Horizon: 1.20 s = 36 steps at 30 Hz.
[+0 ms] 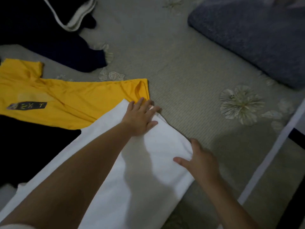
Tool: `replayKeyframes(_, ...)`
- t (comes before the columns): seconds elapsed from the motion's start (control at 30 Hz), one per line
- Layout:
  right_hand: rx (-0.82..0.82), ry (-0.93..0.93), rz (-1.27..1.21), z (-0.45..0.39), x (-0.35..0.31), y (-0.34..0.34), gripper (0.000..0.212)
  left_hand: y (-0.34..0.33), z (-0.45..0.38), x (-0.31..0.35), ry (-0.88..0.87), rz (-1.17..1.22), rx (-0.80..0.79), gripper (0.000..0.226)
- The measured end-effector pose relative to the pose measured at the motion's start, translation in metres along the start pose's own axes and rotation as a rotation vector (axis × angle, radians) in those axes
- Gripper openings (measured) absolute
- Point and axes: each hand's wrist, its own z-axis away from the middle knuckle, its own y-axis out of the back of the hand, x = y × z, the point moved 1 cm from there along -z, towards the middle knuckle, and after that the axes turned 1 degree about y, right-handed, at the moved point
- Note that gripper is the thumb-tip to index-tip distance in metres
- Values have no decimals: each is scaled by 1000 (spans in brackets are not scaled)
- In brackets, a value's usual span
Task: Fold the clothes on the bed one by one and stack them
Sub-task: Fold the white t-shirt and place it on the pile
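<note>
1. I see the white garment [132, 171] laid in a long strip across the bed [189, 80], running from bottom left up toward centre.
2. My left hand [140, 118] lies flat on the far end of the white garment, fingers straight & spread wide, tips reaching its top edge next to the yellow shirt [57, 100].
3. My right hand [198, 160] is at the garment's right edge; fingers seem to tuck under the fold w/ thumb stretched out on top. Looks like it pinches the cloth, though blur makes that hard to be sure of.
4. Yellow shirt sits left of the white garment, its lower right part overlapped by it; dark print on the chest.
5. Dark clothes: 1 black piece [33, 146] below the yellow shirt, 1 navy piece [49, 30] w/ white stripe at top left.
6. Blue-grey pillow [255, 38] at top right, well apart from both hands.
</note>
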Motion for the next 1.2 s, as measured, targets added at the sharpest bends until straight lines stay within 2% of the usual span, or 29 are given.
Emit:
replayKeyframes(0.07,116,16,83,-6,3,-3,86,1,-11,-5,-20,8,55,97)
replayKeyframes(0.13,217,46,73,-5,1,-7,84,2,-18,-10,-88,47,139,88)
replayKeyframes(0.23,103,-21,-32,2,-8,0,77,-2,-16,-13,-148,-8,278,73)
replayKeyframes(0.33,122,17,-186,6,-9,10,59,7,-3,-14,-184,-7,378,59)
replayKeyframes(0.43,183,83,-287,25,-22,21,55,9,18,-19,-181,2,463,66)
replayKeyframes(0.57,316,159,-197,61,-34,29,64,29,51,-22,-279,20,573,69)
replayKeyframes(0.67,342,151,-174,93,-44,29,75,52,90,-27,-359,45,544,58)
replayKeyframes(0.73,306,158,-230,120,-56,21,73,60,129,-36,-369,62,531,56)
replayKeyframes(0.83,258,235,-267,169,-81,-5,70,58,192,-59,-382,60,500,65)
replayKeyframes(0.93,288,302,-283,212,-108,-47,65,43,255,-79,-405,-10,451,70)
replayKeyframes(1.2,417,500,-132,324,-174,-171,54,-21,422,-120,-250,-142,271,66)
